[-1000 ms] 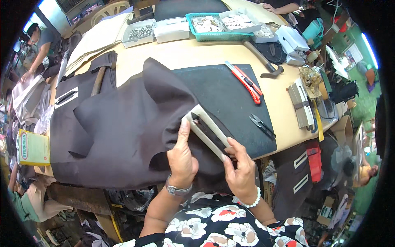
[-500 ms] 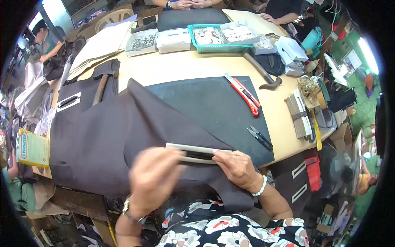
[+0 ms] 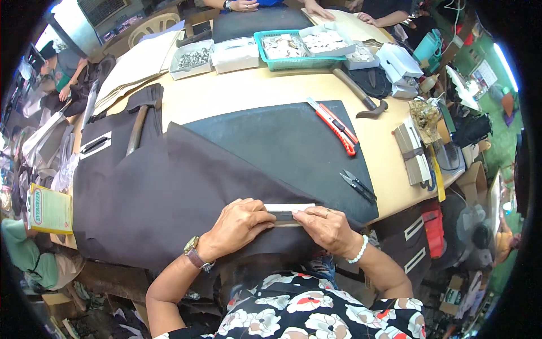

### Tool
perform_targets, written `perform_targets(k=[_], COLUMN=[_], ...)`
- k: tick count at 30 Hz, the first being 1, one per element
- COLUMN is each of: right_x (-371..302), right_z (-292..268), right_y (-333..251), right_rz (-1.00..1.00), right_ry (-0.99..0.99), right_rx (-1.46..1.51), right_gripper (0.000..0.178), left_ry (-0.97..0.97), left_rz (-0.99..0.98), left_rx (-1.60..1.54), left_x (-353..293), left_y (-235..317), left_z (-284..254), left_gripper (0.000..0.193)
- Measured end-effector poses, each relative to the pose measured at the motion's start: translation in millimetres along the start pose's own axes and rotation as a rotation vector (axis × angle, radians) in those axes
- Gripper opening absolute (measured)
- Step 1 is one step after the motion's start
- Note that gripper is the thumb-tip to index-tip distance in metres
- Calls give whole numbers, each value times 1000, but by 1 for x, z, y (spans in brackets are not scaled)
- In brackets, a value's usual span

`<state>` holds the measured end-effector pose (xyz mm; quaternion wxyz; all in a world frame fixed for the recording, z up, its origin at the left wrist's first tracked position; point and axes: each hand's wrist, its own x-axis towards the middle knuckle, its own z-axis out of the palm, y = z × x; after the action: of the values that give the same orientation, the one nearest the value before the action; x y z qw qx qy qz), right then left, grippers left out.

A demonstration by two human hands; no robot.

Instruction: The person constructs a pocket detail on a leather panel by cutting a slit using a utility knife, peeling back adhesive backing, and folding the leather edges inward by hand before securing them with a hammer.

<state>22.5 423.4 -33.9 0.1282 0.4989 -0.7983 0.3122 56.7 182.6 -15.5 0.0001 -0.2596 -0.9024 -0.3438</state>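
Whereas half a second ago the left hand point(image 3: 237, 225) blurred over it, the dark fabric point(image 3: 169, 192) now lies flat at the table's near edge. Both hands press the pale rectangular frame piece point(image 3: 289, 213) onto it, fingers curled; right hand point(image 3: 330, 229) beside left.
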Motion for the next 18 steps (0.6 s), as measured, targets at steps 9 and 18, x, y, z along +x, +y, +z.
perform_targets(k=[9, 18], right_x=[-14, 2], right_z=[-22, -2], right_y=[1, -13], right_rz=[-66, 423], right_ry=[-63, -82], right_rx=[2, -134], right_gripper=[26, 44], left_ry=[114, 82], left_rz=[146, 245], left_rx=[101, 139], left_x=[-6, -10], left_y=[-7, -15], left_z=[9, 11], left_gripper=[16, 27])
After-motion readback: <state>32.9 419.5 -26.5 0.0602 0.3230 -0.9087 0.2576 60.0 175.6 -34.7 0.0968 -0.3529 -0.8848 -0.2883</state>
